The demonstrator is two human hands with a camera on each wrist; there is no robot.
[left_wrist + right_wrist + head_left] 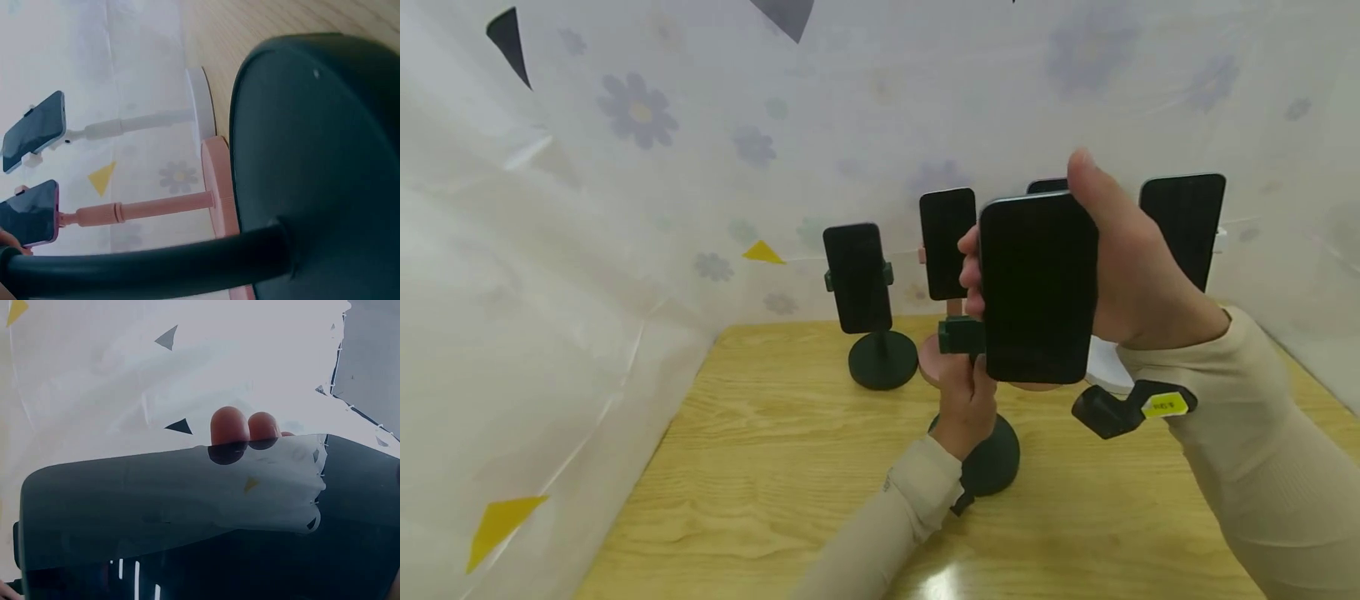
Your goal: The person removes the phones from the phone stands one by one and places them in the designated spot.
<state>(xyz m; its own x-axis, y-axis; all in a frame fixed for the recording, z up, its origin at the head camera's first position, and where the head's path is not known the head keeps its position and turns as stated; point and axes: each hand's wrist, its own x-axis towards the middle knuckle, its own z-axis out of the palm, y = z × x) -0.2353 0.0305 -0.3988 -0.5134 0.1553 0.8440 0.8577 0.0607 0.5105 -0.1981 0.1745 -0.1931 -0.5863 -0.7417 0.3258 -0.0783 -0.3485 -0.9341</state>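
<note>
In the head view my right hand (1138, 267) grips a black-screened smartphone (1037, 287) upright, with thumb and fingers on opposite long edges. Fingertips (229, 428) show over its edge in the right wrist view. My left hand (964, 404) holds the upper pole of a dark green phone stand. That stand's clamp (961, 336) sits just above the hand, partly behind the phone; whether they touch I cannot tell. Its round base (994, 458) rests on the table, and the left wrist view shows its pole (150, 272) close up.
Behind stand several phone holders: a dark green one with a phone (857, 279), a pink one with a phone (947, 242), and a phone (1183, 221) over a white base (1107, 367). Another phone (1047, 185) is mostly hidden. A flowered sheet (850, 108) hangs behind the wooden table (760, 442).
</note>
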